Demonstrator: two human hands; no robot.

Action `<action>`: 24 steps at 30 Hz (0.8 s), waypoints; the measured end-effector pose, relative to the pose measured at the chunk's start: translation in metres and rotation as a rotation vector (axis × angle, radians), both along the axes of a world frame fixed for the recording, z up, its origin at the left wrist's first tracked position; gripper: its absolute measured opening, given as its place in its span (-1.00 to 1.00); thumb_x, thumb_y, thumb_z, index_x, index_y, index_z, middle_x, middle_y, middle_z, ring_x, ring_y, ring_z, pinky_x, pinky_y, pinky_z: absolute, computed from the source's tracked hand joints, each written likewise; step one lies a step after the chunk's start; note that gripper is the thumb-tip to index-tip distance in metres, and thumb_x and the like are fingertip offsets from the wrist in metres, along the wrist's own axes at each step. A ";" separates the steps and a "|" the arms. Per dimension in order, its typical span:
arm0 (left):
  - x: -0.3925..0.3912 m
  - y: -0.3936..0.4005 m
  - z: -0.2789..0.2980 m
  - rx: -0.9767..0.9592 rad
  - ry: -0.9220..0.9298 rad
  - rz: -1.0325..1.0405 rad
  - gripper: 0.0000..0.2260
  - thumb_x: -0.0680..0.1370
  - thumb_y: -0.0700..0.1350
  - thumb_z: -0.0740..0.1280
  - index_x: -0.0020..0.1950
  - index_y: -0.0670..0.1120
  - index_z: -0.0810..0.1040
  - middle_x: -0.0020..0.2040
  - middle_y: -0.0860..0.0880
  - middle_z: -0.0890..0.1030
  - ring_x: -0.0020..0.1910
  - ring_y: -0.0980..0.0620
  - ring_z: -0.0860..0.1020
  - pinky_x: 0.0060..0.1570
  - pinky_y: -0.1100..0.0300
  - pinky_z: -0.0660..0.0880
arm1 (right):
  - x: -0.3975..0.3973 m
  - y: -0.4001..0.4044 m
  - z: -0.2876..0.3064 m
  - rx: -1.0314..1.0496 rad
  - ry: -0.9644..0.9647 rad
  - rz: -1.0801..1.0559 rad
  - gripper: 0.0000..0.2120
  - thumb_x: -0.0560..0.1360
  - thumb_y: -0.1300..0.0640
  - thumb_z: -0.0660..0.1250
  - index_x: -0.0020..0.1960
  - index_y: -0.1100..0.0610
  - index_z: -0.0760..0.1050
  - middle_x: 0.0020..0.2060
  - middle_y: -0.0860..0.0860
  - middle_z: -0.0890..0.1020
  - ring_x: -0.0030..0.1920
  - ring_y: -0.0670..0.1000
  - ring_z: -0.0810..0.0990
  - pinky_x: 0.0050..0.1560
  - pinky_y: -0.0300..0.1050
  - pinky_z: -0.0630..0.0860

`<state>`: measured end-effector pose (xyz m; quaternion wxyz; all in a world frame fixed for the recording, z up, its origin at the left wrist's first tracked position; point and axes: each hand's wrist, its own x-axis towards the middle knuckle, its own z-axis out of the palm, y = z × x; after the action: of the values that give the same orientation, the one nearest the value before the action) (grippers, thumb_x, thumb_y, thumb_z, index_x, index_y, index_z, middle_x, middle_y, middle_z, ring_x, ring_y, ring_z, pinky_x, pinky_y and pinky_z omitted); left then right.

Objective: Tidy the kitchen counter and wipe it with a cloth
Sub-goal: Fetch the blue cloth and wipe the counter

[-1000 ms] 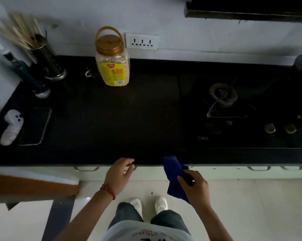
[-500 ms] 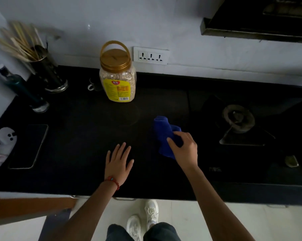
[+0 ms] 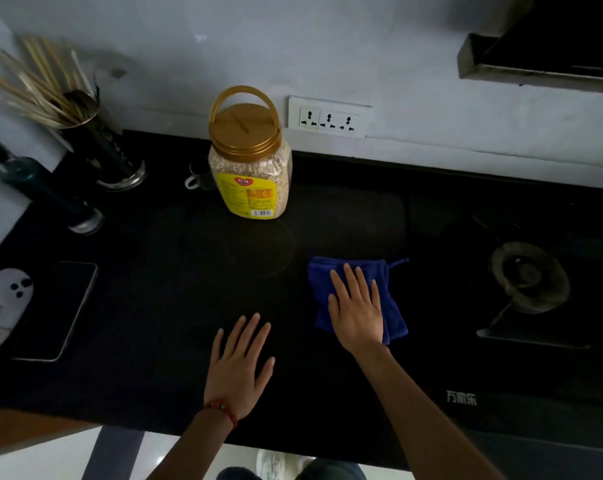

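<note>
Cloth (image 3: 357, 296), blue and folded, lies flat on the black counter (image 3: 154, 306) at the centre right of the frame, just left of the stove burner (image 3: 528, 277). On it presses the right hand (image 3: 357, 308), palm down, fingers straight and slightly spread, gripping nothing. Lower centre, the left hand (image 3: 239, 367) rests flat on the bare counter, fingers splayed, holding nothing. Both forearms reach up from the bottom edge. An oat jar (image 3: 250, 157) stands upper centre, a phone (image 3: 55, 308) at left.
</note>
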<state>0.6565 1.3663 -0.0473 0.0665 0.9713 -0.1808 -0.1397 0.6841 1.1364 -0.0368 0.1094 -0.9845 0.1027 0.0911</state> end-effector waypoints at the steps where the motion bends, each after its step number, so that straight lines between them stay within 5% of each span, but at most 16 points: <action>1: 0.000 0.000 0.001 0.004 0.012 0.006 -0.47 0.54 0.20 -0.22 0.42 0.06 0.21 0.44 -0.01 0.32 0.42 0.03 0.13 0.44 0.04 -0.12 | 0.006 -0.001 -0.001 -0.006 -0.002 -0.004 -0.37 0.45 -0.13 -0.33 0.48 -0.03 0.02 0.52 0.01 0.05 0.52 0.04 -0.04 0.48 0.06 -0.17; 7: 0.000 -0.001 0.002 0.000 0.051 0.022 -0.48 0.54 0.20 -0.20 0.42 0.07 0.20 0.44 0.01 0.31 0.43 0.04 0.12 0.41 0.08 -0.18 | 0.060 -0.003 -0.004 0.015 0.007 -0.086 -0.49 0.58 -0.10 -0.10 0.49 -0.04 -0.10 0.53 0.03 -0.07 0.52 0.06 -0.15 0.48 0.12 -0.20; 24: 0.000 0.000 -0.003 -0.023 -0.005 0.014 -0.49 0.54 0.20 -0.17 0.42 0.07 0.21 0.44 0.02 0.30 0.44 0.04 0.12 0.41 0.07 -0.17 | 0.137 -0.019 -0.001 0.073 0.030 -0.097 -0.45 0.57 -0.13 -0.04 0.49 0.01 -0.08 0.52 0.08 -0.11 0.51 0.10 -0.19 0.46 0.13 -0.25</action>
<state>0.6561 1.3665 -0.0503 0.0780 0.9721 -0.1757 -0.1346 0.8207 1.1170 -0.0374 0.1481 -0.9723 0.1483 0.1039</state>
